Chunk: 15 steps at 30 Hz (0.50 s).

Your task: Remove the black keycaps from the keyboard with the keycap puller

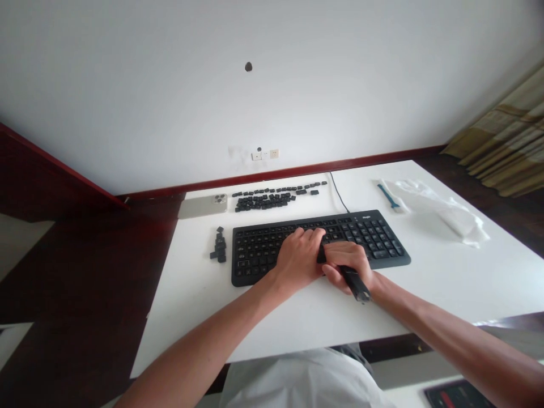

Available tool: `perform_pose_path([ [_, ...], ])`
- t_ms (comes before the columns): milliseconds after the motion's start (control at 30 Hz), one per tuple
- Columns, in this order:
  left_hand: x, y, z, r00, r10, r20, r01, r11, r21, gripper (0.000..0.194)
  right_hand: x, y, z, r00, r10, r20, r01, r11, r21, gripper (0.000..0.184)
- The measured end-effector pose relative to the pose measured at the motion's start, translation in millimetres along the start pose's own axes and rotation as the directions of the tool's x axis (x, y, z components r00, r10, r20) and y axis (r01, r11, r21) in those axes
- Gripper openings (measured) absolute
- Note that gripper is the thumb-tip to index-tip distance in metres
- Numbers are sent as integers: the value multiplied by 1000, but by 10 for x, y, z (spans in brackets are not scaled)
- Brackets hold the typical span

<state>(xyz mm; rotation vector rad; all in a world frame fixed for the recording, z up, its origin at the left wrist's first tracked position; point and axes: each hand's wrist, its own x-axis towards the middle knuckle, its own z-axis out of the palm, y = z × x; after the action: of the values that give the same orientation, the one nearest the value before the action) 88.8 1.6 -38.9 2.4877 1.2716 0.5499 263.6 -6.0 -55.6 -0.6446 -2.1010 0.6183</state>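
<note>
A black keyboard point(385, 226) lies across the white table in front of me. My right hand point(351, 258) is closed around a thick black-handled tool point(355, 283), whose rear end points back toward me. My left hand point(300, 255) rests over the middle of the keyboard, its fingers curled around the front part of the same tool. The tool's tip is hidden by my hands, so its exact kind cannot be made out. Loose black keycaps point(263, 201) lie in rows behind the keyboard. A smaller cluster of keycaps point(220, 247) sits beside its left edge.
A phone point(204, 207) lies face down at the table's back left. At the right are a teal tool point(388, 195) and a crumpled white plastic bag point(442, 209). The keyboard's cable point(339, 192) runs to the back edge, near the wall point(361, 102).
</note>
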Motion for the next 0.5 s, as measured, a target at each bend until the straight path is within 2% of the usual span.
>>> perform_pose_path([
  [100, 52, -40, -30, 998, 58, 37, -58, 998, 12, 40, 1, -4, 1, 998, -42, -39, 42, 999, -9, 38],
  [233, 172, -58, -69, 981, 168, 93, -177, 980, 90, 20, 29, -36, 0, 992, -80, -101, 76, 996, -41, 38],
  [300, 244, -56, -78, 973, 212, 93, -222, 970, 103, 16, 47, -51, -3, 986, -114, -123, 110, 993, -46, 36],
  [400, 366, -66, -59, 954, 291, 70, -296, 953, 71, 32, 61, -59, -21, 974, -175, -148, 170, 984, -45, 33],
  [500, 492, -97, -2, 915, 381, 133, -389, 921, 35, 49, 54, -50, -58, 969, -186, -163, 181, 982, -50, 31],
])
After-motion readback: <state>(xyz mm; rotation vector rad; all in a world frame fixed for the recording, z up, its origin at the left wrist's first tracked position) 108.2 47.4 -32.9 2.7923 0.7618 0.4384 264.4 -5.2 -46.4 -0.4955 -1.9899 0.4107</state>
